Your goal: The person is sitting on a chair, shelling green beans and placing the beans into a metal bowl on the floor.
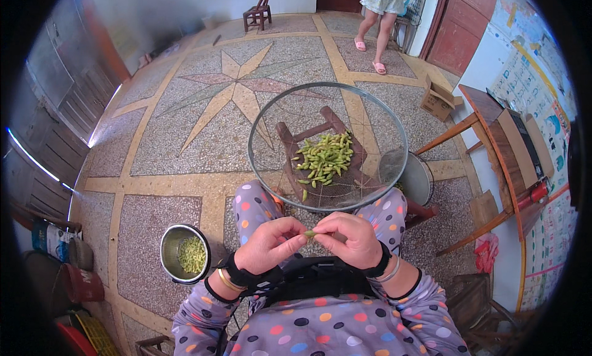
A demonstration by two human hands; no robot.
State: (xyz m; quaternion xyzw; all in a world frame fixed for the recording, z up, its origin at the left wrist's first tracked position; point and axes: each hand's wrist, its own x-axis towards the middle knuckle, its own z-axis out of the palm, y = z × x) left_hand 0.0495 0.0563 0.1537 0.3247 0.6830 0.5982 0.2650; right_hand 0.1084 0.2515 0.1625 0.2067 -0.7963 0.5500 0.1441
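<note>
My left hand (273, 242) and my right hand (349, 238) meet above my lap, and both pinch one small green bean pod (310, 234) between thumbs and fingertips. Beyond them, a round mesh sieve with a metal rim (250, 159) rests on a dark red wooden chair or stool (289, 143). A heap of green bean pods (326, 157) lies on the mesh, with a few loose ones at its near edge. On the floor to the left stands a metal pot (167, 245) with shelled green beans (192, 255) inside.
A metal bucket (418, 180) stands behind the sieve's right edge. At right are a wooden table (490, 125) and an open cardboard box (436, 101). A person in pink slippers (379, 68) stands at the far right, and a small wooden chair (258, 14) at the back. Red bucket (88, 284) at left.
</note>
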